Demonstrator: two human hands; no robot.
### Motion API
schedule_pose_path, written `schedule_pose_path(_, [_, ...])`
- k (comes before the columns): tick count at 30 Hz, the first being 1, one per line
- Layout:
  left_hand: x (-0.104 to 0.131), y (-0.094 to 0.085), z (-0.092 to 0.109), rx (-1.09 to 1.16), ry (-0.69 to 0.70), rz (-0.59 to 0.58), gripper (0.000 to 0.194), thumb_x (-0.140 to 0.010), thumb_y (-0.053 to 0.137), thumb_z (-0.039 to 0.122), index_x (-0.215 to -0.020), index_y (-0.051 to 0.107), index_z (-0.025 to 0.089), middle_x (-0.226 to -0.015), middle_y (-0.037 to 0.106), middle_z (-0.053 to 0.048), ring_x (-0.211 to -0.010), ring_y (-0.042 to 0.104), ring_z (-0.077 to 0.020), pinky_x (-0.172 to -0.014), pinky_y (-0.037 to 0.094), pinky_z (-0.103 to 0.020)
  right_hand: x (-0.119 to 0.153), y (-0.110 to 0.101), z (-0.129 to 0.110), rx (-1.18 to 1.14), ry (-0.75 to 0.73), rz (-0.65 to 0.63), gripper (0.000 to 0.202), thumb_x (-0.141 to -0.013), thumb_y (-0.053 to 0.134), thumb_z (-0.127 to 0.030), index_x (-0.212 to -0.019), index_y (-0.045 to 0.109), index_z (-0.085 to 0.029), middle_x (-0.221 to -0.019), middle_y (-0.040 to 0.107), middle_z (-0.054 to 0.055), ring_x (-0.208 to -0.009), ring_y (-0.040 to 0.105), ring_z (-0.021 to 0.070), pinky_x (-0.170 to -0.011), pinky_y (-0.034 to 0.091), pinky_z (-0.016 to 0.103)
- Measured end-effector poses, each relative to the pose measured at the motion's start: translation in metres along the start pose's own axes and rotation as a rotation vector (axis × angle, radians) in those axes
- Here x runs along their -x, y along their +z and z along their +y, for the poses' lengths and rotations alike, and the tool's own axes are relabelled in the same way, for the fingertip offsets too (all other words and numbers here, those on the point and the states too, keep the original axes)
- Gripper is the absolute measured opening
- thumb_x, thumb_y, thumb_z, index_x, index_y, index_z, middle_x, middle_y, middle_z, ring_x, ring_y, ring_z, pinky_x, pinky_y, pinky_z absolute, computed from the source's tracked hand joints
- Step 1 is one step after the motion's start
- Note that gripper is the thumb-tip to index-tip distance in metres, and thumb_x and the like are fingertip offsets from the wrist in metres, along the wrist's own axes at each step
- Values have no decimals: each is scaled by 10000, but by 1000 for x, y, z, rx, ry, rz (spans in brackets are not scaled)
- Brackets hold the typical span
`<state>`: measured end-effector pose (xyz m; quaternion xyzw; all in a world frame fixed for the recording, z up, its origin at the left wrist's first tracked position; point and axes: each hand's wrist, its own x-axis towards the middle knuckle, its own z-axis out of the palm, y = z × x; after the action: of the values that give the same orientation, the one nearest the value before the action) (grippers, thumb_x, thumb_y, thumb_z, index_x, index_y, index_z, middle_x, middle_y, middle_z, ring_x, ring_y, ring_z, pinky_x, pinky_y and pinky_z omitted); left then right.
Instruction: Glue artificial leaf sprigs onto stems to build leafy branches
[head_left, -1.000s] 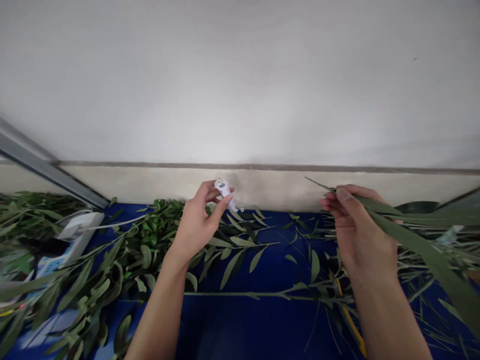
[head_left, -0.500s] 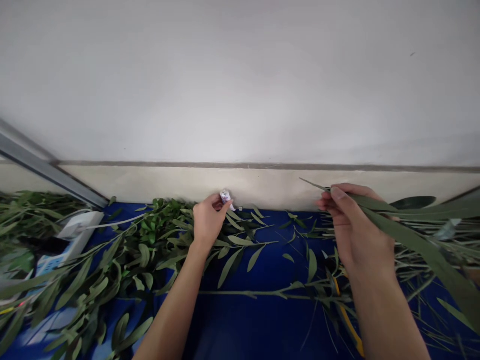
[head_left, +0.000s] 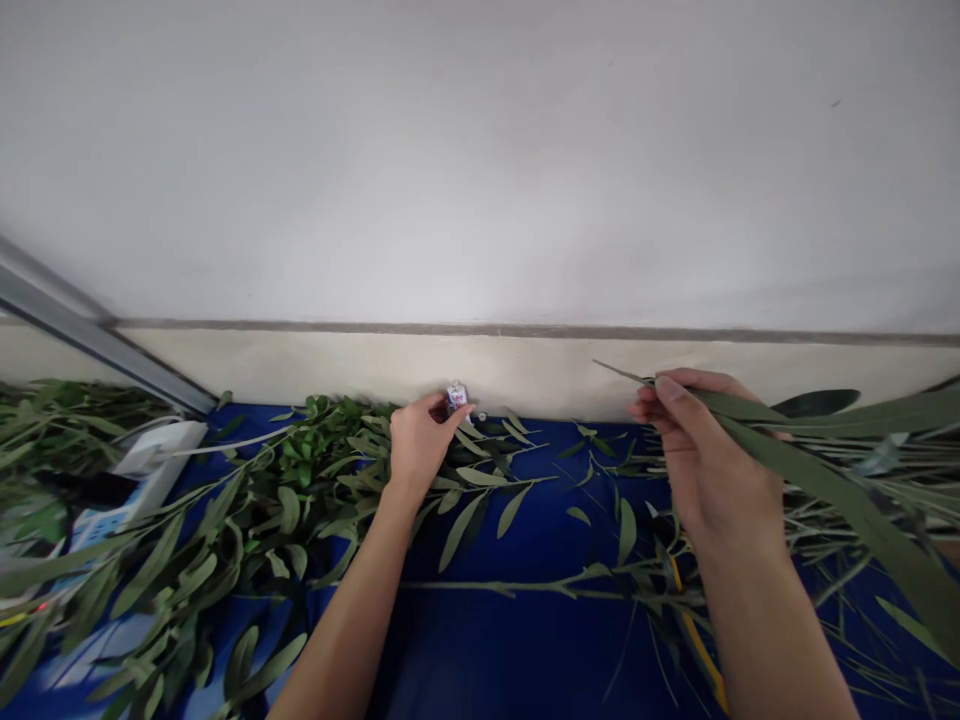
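Here, the left hand [head_left: 421,440] has a narrow grip on a small tube [head_left: 457,396] near the wall [head_left: 337,365]; the right hand [head_left: 716,475] pinches a long leaf [head_left: 832,480], its stem pointing left of the grip. Tube and leaf are well apart, not joined. Leafy branches [head_left: 480,478] crowd beside the left grip on the blue tabletop [head_left: 510,660].

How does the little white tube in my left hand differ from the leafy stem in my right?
The tube is white with coloured print, while the stem is green. The tube is short and stubby; the stem bears long leaves. Both are held between thumb and fingers.
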<state>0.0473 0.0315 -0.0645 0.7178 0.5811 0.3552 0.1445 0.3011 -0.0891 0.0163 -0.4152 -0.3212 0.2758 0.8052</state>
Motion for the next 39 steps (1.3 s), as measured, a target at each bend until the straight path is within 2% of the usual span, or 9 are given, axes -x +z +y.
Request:
schedule_pose_path(5, [1,-37,29,-24,46,194,337,-920,688,496,-1013,777,185,-996,801,-94,-848,752,-244,-876,571,-350,-3,-5,0,-4,62,-64,88,-781,871,-175,-821,795,-192,-710,742,-6,-650,732,138,-628,632,247])
schedule_pose_path(7, [6,-56,49,14,174,174,271,-955,655,444,-974,778,203,-948,792,-55,-783,721,-198,-832,560,-305,-7,-12,1,16,103,-116,89,-788,873,-195,-839,800,-194,-711,750,1,-650,736,143,-623,635,246])
schedule_pose_path(9, [13,-68,67,104,281,-134,229,-954,670,407,-894,788,221,-824,776,-18,-716,695,-170,-726,541,-262,-12,-20,4,59,143,-165,117,-775,890,-220,-850,805,-189,-713,760,16,-647,745,158,-619,645,260])
schedule_pose_path(11, [23,-69,79,125,320,-648,194,-938,693,362,-846,799,228,-765,767,3,-676,690,-155,-661,519,-244,-17,-28,6,105,169,-201,157,-753,912,-242,-850,808,-177,-717,768,35,-642,753,175,-613,656,276])
schedule_pose_path(13, [32,-59,84,87,298,-1021,91,-841,793,302,-847,807,212,-749,772,-2,-682,712,-170,-637,516,-244,-19,-32,5,135,175,-199,174,-747,917,-250,-851,805,-168,-717,767,42,-641,756,180,-613,659,280])
schedule_pose_path(16, [44,-39,84,-2,260,-1216,125,-679,891,211,-762,797,206,-695,767,-2,-651,721,-197,-560,490,-252,-17,-33,-2,156,170,-161,145,-778,892,-236,-869,801,-171,-725,760,30,-652,750,166,-619,653,264])
schedule_pose_path(24, [53,-25,74,-15,244,-1287,240,-539,812,8,-570,728,231,-566,719,40,-537,689,-196,-450,419,-248,-13,-30,-12,176,167,-142,130,-781,888,-239,-856,797,-184,-731,750,15,-667,744,152,-632,646,244])
schedule_pose_path(31, [35,-46,68,198,187,-1359,154,-799,691,140,-900,785,209,-801,802,-16,-774,774,-191,-650,561,-224,-1,-21,-31,186,86,-239,94,-791,885,-266,-839,815,-227,-722,733,19,-660,740,180,-591,664,280])
schedule_pose_path(39, [24,-78,73,532,182,-1018,236,-998,572,328,-1041,756,187,-870,760,-74,-698,710,-160,-633,575,-240,25,-3,-48,207,39,-367,58,-824,856,-251,-862,813,-254,-724,730,14,-607,733,183,-556,666,281])
